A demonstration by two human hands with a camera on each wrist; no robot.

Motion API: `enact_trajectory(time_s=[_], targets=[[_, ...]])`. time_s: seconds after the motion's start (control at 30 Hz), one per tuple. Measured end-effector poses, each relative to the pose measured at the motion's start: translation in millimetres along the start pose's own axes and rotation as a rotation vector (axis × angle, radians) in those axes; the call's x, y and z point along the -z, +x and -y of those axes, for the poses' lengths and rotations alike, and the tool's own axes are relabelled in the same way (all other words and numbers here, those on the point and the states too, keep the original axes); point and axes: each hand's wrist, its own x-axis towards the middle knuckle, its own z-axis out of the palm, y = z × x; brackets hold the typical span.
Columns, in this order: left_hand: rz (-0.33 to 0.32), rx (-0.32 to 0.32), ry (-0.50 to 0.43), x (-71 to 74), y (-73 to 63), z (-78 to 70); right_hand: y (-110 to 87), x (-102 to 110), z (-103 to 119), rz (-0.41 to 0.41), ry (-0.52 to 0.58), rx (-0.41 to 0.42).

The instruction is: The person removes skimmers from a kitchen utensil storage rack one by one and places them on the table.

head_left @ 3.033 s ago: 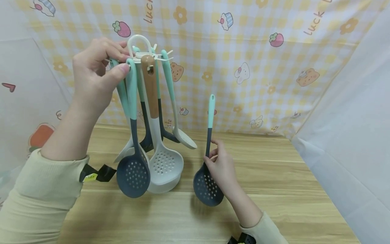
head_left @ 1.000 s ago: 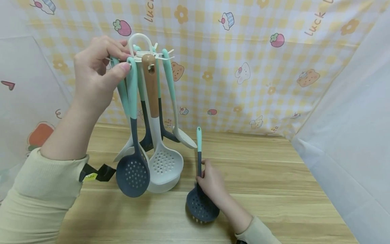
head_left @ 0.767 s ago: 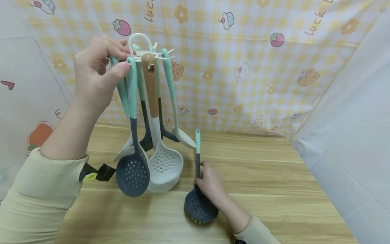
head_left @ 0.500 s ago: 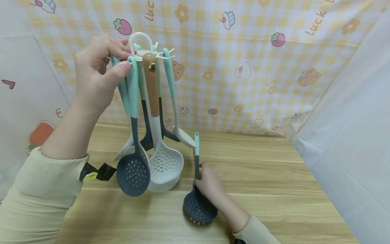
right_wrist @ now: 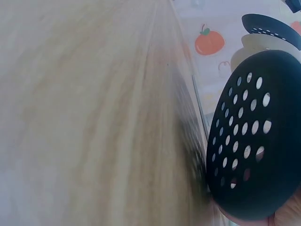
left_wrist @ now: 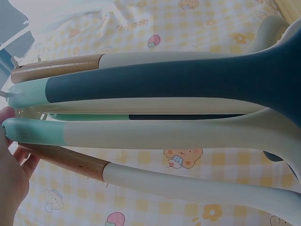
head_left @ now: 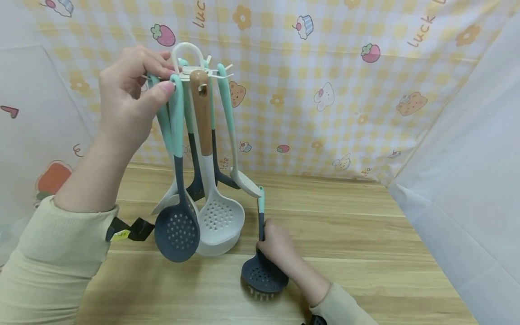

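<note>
In the head view my left hand [head_left: 132, 95] grips the top of a cream utensil rack [head_left: 187, 45], thumb against a mint handle end. From the rack hang a dark blue skimmer [head_left: 177, 232], a white slotted ladle [head_left: 221, 221] with a wooden handle, a pale ladle [head_left: 245, 183] and others partly hidden behind. Lower and to the right, my right hand [head_left: 278, 243] holds another dark skimmer [head_left: 260, 271] by its neck. Its mint handle end points toward the back wall, and its perforated head is close over the table. The right wrist view shows that skimmer's head [right_wrist: 287, 117] large.
The wood-grain table [head_left: 345, 271] runs back to a yellow checked cloth [head_left: 325, 113]. White sheets [head_left: 479, 158] close off both sides. The pale ladle's bowl overlaps the held skimmer's handle tip in the head view.
My right hand has moved down and left with the skimmer, bringing its head lower toward the table and tilting the handle back. My left hand stays almost still on the rack.
</note>
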Motion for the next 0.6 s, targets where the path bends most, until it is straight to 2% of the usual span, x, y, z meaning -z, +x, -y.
enact_trajectory(time_s=[0.6], targets=[[-0.006, 0.003, 0.009, 0.1, -0.5, 0.9, 2.2, 3.6, 2.0, 0.037, -0.074, 0.002]])
